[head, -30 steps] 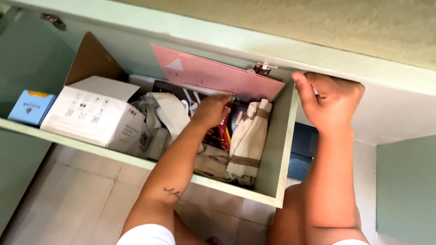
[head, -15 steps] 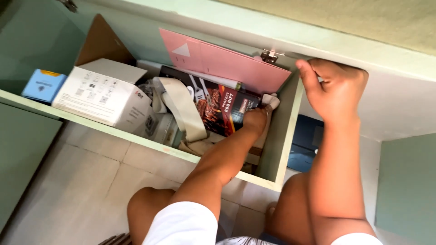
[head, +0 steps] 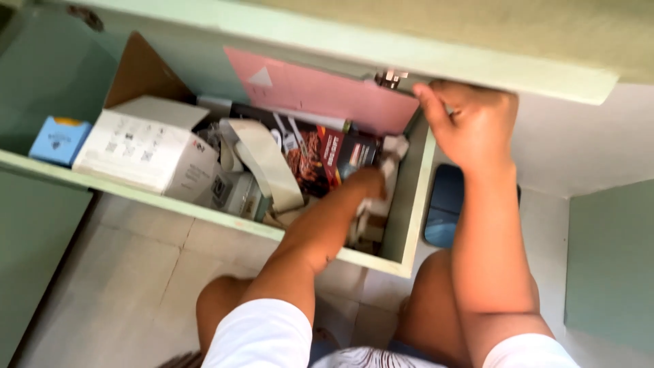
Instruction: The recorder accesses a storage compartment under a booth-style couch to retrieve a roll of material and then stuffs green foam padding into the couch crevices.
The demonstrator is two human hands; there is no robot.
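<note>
Left hand (head: 368, 182): deep in the green drawer (head: 407, 225), fingers hidden among white cloth (head: 392, 153); grip cannot be told.
White box (head: 146, 150): far left of the drawer.
Dark packet (head: 327, 157): mid-drawer, beside the hand.
Right hand (head: 473, 126): clasping the drawer's right corner.
Risk: drawer could tip or pinch fingers if pulled harder.

Soft, even daylight without glare; faint shadows, and the whole picture is slightly motion-blurred.
</note>
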